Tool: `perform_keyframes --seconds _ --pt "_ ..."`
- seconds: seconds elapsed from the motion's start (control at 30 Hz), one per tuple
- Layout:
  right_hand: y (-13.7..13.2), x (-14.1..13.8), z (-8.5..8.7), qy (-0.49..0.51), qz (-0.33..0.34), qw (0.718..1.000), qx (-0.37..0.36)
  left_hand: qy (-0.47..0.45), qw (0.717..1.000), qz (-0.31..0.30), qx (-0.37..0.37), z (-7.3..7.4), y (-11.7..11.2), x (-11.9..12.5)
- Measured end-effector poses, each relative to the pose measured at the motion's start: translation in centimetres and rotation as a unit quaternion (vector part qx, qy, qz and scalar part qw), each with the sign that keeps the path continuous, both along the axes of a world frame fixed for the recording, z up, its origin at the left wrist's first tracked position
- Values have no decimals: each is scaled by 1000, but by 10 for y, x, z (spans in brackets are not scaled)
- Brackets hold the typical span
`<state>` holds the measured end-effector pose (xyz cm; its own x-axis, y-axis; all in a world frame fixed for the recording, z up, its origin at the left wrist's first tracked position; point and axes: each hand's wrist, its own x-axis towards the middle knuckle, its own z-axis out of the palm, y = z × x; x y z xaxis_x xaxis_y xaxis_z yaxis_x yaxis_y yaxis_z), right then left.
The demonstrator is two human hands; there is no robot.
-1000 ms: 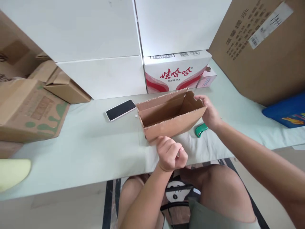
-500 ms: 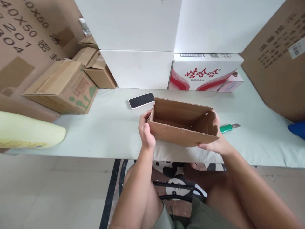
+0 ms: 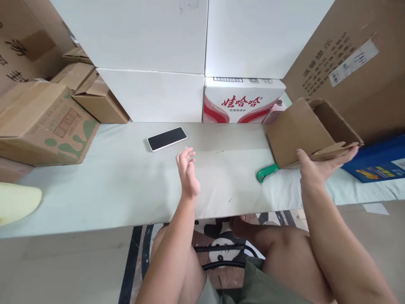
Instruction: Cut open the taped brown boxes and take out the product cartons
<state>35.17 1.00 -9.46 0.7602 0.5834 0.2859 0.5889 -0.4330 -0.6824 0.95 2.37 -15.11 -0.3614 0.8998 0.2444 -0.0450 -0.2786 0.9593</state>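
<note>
An open-topped brown cardboard box (image 3: pixel 297 133) is on the right side of the table, tilted, its opening facing up and to the right. My right hand (image 3: pixel 319 164) grips its near end, thumb on the side and fingers along the edge. My left hand (image 3: pixel 187 173) is raised over the middle of the table, fingers apart and slightly curled, holding nothing. Just beyond it lies a phone (image 3: pixel 167 138) with a dark screen and pale rim. A green-handled utility knife (image 3: pixel 267 172) lies by the box's lower edge, its blade hidden.
White cartons (image 3: pixel 152 95) and a red-and-white water carton (image 3: pixel 242 101) line the back. Brown boxes (image 3: pixel 63 122) stand at the left, near a pale yellow rounded object (image 3: pixel 19 202). A blue box (image 3: pixel 376 160) and a large carton (image 3: pixel 357 55) stand at the right.
The cardboard box has moved from the middle to the right in my right hand and turned. My left hand has let go of it. The view has shifted rightward.
</note>
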Motion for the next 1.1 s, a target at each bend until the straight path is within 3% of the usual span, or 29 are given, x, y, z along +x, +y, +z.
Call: perform_keyframes --seconds 0.1,0.27,0.53,0.67,0.73,0.83,0.93,1.1 --pt "23 10 -2 20 -4 999 26 -8 1000 -16 -10 0 3 4" --pt "76 16 5 56 -26 998 10 -3 999 -22 -23 0 6 9" --pt "161 28 5 17 -14 1000 -14 21 997 -51 -49 -3 6 18" --pt "213 34 5 19 53 998 -25 79 994 -56 -57 -1 7 19" --pt "226 32 3 42 85 995 -34 98 993 -43 -53 -1 10 17" --pt "215 20 -4 76 96 990 -76 101 993 -21 -54 0 13 13" --pt "178 0 -9 70 116 984 -119 90 994 -19 -66 4 6 12" --pt "131 -47 9 22 178 976 -126 37 995 -51 -72 19 -16 2"
